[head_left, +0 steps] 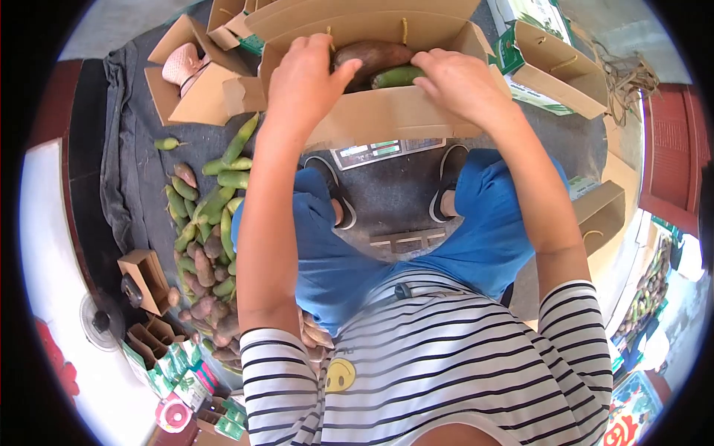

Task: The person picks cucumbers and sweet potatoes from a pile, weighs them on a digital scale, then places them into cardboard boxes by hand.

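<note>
In the head view a cardboard box (387, 119) with yellow cord handles stands in front of me, its top open. Inside lie a large reddish-brown root (375, 53) and a green radish (396, 76). My left hand (306, 74) rests over the box's left end, thumb stretched toward the reddish root and fingers apart. The right end of the green radish sits between the thumb and fingers of my right hand (455, 80). Below the box shows a scale (387, 152) with a lit display, between my feet. The box walls hide the rest of its contents.
A pile of green radishes (216, 201) and reddish-brown roots (208, 308) covers the floor on my left. An open carton (201, 108) holding a pink net-like item stands beyond it. More cartons (558, 67) stand at the right, near a tangle of cord (628, 82).
</note>
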`<action>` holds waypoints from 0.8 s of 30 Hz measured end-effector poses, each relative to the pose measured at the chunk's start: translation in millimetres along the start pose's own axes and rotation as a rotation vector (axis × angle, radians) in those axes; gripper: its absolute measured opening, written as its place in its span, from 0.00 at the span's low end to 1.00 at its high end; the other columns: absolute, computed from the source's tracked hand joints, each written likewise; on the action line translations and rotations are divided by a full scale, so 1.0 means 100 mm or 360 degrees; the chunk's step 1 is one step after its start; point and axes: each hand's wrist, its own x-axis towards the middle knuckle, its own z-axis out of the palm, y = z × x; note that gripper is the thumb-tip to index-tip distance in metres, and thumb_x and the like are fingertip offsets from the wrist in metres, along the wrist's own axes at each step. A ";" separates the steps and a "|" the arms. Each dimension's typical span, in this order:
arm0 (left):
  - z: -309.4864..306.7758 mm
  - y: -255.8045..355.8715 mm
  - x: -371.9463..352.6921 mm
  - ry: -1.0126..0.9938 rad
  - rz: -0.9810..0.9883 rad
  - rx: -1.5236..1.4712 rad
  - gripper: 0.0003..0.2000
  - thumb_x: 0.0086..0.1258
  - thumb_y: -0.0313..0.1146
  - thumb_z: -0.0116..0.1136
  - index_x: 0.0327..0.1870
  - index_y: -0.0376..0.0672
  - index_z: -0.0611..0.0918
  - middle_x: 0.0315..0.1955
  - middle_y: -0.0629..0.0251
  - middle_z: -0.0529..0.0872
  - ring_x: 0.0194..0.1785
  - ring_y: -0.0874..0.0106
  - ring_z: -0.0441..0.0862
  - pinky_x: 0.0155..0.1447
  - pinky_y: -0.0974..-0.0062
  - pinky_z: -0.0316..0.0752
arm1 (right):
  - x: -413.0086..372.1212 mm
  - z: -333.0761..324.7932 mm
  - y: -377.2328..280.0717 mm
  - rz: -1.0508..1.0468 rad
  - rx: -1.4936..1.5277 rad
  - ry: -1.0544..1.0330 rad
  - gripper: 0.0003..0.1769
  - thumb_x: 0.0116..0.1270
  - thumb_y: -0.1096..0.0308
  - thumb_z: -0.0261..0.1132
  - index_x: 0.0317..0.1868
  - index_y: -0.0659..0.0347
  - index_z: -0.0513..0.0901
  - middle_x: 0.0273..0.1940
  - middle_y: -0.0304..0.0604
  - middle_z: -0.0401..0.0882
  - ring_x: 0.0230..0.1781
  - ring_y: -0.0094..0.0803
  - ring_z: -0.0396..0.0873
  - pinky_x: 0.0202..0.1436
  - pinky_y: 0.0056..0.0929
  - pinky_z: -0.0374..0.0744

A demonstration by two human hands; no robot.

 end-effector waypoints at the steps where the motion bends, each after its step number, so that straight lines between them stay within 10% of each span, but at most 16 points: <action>1: 0.00 0.01 -0.01 -0.0121 -0.0022 0.0045 0.25 0.62 0.45 0.63 0.52 0.33 0.77 0.48 0.48 0.81 0.52 0.54 0.79 0.54 0.60 0.74 | -0.02 -0.06 -0.01 0.0029 0.0004 -0.0029 0.15 0.64 0.62 0.61 0.49 0.59 0.77 0.43 0.47 0.81 0.46 0.45 0.79 0.47 0.42 0.78; 13: 0.07 0.14 -0.07 -0.0835 0.0128 0.0215 0.25 0.60 0.50 0.63 0.51 0.39 0.78 0.49 0.53 0.80 0.53 0.56 0.80 0.56 0.57 0.73 | 0.01 -0.06 0.14 0.0193 0.0065 -0.0353 0.19 0.66 0.60 0.59 0.52 0.63 0.77 0.51 0.52 0.80 0.53 0.47 0.77 0.55 0.42 0.75; 24: 0.14 0.16 -0.11 -0.0850 0.0139 0.0276 0.27 0.58 0.50 0.66 0.52 0.40 0.78 0.48 0.53 0.80 0.52 0.58 0.81 0.55 0.58 0.73 | 0.02 -0.04 0.11 0.0224 0.0046 -0.0419 0.19 0.66 0.59 0.59 0.52 0.63 0.77 0.50 0.52 0.80 0.53 0.47 0.77 0.55 0.42 0.75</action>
